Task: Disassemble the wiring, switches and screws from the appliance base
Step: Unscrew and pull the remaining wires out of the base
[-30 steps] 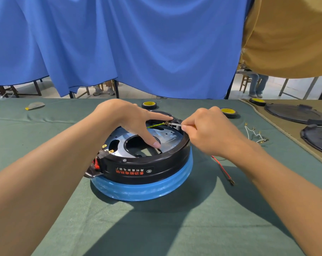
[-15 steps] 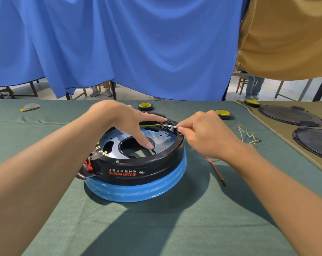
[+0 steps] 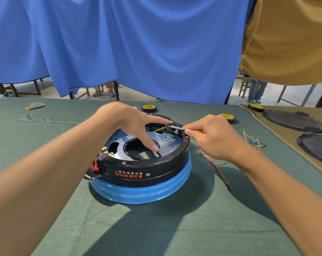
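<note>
The round appliance base [image 3: 138, 174], black on top with a blue lower band, lies upside down in the middle of the green table. Its metal inner plate [image 3: 167, 143] faces up. My left hand [image 3: 130, 122] rests on the plate with the thumb pressed near the centre hole and the index finger stretched to the far rim. My right hand [image 3: 211, 137] grips a screwdriver [image 3: 176, 127], its thin shaft pointing left at a terminal on the far rim. A yellow-green wire [image 3: 156, 130] runs from that terminal under my left hand.
A loose red wire [image 3: 219, 172] lies on the green cloth [image 3: 175, 228] right of the base, white wires [image 3: 252, 139] farther right. Rolls of tape [image 3: 149, 108] sit behind the base. Black lids [image 3: 293, 121] lie on a brown mat at right. Blue curtain behind.
Both hands stay on the base at the far-rim terminal. Only the view has shifted slightly; the grip on the screwdriver is unchanged.
</note>
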